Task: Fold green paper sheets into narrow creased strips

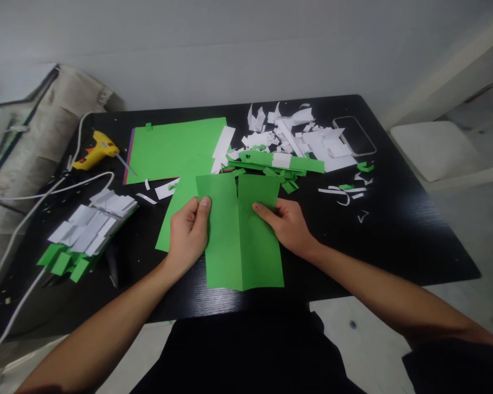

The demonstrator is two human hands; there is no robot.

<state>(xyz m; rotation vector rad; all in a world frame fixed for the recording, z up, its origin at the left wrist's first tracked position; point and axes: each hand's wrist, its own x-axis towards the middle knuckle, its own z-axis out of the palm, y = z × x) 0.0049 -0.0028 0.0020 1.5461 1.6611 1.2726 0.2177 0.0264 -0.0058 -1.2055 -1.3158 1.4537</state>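
Observation:
Between my hands is a sheet of green paper (224, 235), creased down its middle and split for a short way from the top edge along that crease. My left hand (190, 229) is closed on its left side, thumb on top. On the right side, my right hand (290, 224) pinches it with the thumb across the front; the fingers behind are hidden. Another green sheet (170, 232) lies partly beneath my left hand. Beyond it sits a stack of coloured sheets (172, 148), green uppermost.
A yellow glue gun (96, 152) with a white cord lies at the left. Nearer stands a white-and-green folded-paper piece (92, 224). White scraps (287, 131), green strips (279, 160) and a phone (355, 137) cover the back right of the black table (394, 241).

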